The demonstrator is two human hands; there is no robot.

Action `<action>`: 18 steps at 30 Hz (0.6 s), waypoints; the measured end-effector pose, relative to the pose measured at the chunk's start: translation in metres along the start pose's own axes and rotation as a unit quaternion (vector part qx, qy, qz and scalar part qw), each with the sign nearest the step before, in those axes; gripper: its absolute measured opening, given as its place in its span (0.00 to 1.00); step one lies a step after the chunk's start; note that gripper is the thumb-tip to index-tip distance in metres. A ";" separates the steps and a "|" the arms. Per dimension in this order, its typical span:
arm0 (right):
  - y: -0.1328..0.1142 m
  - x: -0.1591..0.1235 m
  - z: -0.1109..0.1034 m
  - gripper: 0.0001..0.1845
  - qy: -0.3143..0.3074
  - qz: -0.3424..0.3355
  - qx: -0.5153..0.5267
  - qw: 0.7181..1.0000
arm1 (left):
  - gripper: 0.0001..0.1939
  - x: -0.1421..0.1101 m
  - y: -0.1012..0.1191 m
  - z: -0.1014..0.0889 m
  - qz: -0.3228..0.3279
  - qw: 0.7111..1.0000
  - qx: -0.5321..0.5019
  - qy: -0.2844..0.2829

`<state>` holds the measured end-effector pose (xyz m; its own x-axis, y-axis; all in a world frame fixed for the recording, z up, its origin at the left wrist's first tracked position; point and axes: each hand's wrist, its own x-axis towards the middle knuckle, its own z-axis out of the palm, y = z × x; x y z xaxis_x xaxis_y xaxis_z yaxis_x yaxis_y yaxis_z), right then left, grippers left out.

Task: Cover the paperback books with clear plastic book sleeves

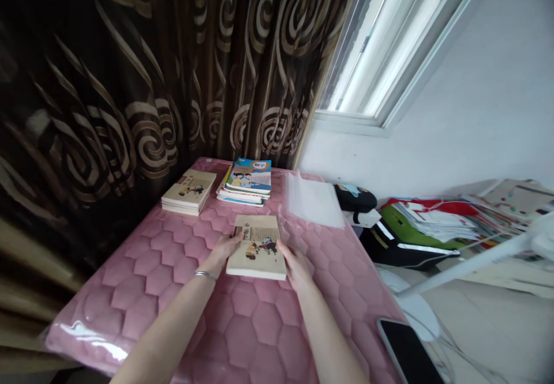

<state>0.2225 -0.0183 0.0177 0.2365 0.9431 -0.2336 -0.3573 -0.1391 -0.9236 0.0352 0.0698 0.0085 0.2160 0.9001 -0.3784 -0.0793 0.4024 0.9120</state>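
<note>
Between my hands, over the middle of the pink quilted table cover, is a beige book with small painted figures on its cover. My left hand grips its left edge, thumb on top; a silver bracelet circles that wrist. On the opposite edge my right hand closes, its thumb at the side and its other fingers mostly hidden. Farther left lies a stack of similar beige books. Behind the held book is a pile of colourful textbooks, a blue one uppermost.
Clear plastic sleeves lie at the back right of the table. A phone rests at the right edge, near a white lamp. Beyond are a black case and piled papers. A patterned curtain hangs behind.
</note>
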 end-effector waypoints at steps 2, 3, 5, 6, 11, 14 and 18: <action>0.002 -0.001 -0.001 0.26 -0.001 -0.018 -0.006 1.000 | 0.19 -0.007 -0.001 0.000 0.002 1.000 -0.012 0.002; 0.004 -0.002 -0.001 0.26 0.000 -0.029 -0.004 1.000 | 0.20 -0.011 -0.002 -0.001 0.004 1.000 -0.019 0.000; 0.006 -0.004 0.001 0.26 0.002 -0.042 0.017 0.999 | 0.21 -0.020 -0.004 -0.001 0.022 0.999 -0.044 -0.008; 0.006 -0.006 0.004 0.26 0.001 -0.041 0.034 0.999 | 0.22 -0.024 -0.004 -0.002 0.033 0.998 -0.058 -0.011; 0.008 -0.012 0.014 0.24 -0.015 -0.027 0.085 0.996 | 0.24 -0.032 -0.008 -0.007 0.061 0.995 -0.080 -0.004; 0.009 -0.012 0.015 0.22 -0.018 -0.033 0.089 0.995 | 0.27 -0.030 -0.010 -0.010 0.076 0.996 -0.036 0.001; 0.008 -0.012 0.011 0.22 0.004 -0.058 0.080 0.995 | 0.30 -0.026 -0.013 -0.011 0.109 0.992 0.058 0.006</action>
<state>0.2068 -0.0274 0.0165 0.2910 0.9477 -0.1310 -0.4662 0.0209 -0.8844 0.0199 0.0427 0.0046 0.1946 0.9659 -0.1709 -0.0099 0.1761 0.9843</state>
